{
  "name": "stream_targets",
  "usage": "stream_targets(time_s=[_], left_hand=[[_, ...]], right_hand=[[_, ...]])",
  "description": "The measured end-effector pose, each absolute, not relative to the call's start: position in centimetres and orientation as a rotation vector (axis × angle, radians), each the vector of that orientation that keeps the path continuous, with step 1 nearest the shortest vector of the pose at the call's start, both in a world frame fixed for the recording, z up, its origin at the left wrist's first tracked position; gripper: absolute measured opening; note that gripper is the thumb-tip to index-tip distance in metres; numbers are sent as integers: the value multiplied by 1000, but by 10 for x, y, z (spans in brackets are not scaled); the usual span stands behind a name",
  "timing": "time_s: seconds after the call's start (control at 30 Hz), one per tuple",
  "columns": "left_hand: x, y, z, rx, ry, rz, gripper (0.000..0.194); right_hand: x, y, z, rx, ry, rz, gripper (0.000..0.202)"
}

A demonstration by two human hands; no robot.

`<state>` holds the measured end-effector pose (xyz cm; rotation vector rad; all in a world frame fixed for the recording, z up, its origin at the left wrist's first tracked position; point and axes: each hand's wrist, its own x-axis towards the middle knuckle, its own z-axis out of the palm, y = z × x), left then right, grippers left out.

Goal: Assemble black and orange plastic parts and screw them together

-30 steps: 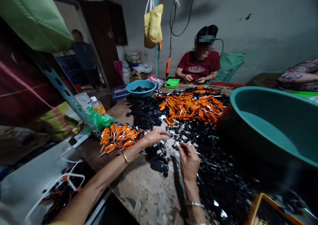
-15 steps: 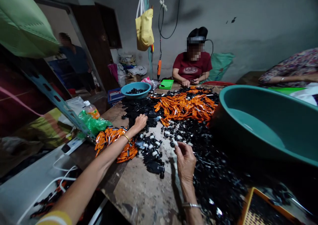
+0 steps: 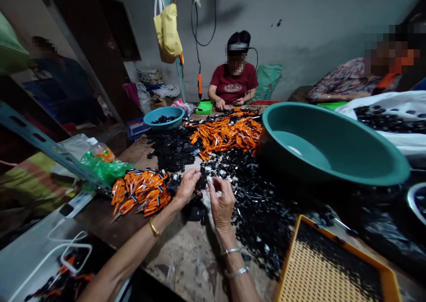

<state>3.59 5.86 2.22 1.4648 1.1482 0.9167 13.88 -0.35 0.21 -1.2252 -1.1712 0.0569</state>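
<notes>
My left hand [image 3: 188,187] is closed on a flat black plastic piece [image 3: 201,177], held just above the table. Close beside it, my right hand [image 3: 222,200] pinches a small white part [image 3: 209,180] between thumb and fingers. The two held parts are near each other; I cannot tell whether they touch. Beneath my hands lie dark pieces with small wheels [image 3: 197,213], partly hidden. A heap of orange and black pieces [image 3: 141,191] sits left of my left hand. Black pieces [image 3: 175,149] are piled beyond it.
Right of my hands spreads a heap of small black parts [image 3: 262,213]. A large green tub [image 3: 333,155] and a yellow perforated tray [image 3: 319,266] stand there. More orange pieces [image 3: 229,135] and a blue basin [image 3: 163,117] are farther back. A co-worker [image 3: 233,84] sits opposite.
My left hand has come back from the black pile toward my right hand, now with a black piece. The view has turned to the right, showing more of the tub and tray.
</notes>
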Motion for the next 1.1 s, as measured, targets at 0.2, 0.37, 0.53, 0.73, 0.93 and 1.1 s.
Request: stream_targets(time_s=[0.2,0.37,0.53,0.73,0.93,1.1], left_hand=[[39,31,26,1277,991,960,40],[39,22,24,1233,856,1047,33],[40,20,16,1327,897,1105,26],[37,18,12,1339,943,1090,21],[21,19,13,1274,928,962,21],[-3,36,22,1531,993,862,14]], right_hand=[[137,-4,2,-1225,-1171,35,14],[136,-6,3,-1240,-1156,37,14],[133,-6,2,-1249,-1133,39,15],[139,-5,0,-1236,-1134,106,17],[141,-2,-3,-1173,-1265,300,22],[127,1,-11,-1178,-1314,353,22]])
